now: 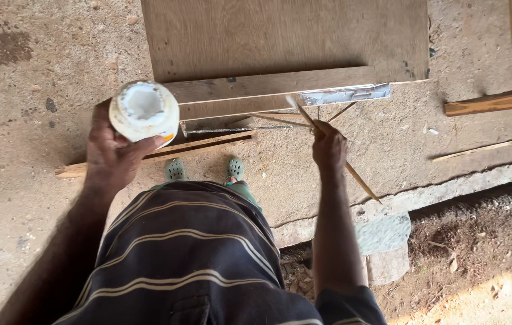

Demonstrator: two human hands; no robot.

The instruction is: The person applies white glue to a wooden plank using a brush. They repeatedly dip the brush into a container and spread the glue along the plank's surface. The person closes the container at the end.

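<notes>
My left hand [111,153] holds an open white tub of white glue [144,111], raised at the left. A thin wooden stick [334,147] is pinched in my right hand [328,147]; its glue-coated tip rests on the edge of a wooden strip [268,84]. White glue [343,94] is smeared along the right part of that strip's edge. The strip lies against a large plywood board [280,36] on the concrete floor.
My feet in green clogs [204,170] stand just below the strip. A long wooden batten [159,153] lies under the tub. More battens [493,102] lie at the right. Stones [382,241] and bare soil border the concrete edge at the lower right.
</notes>
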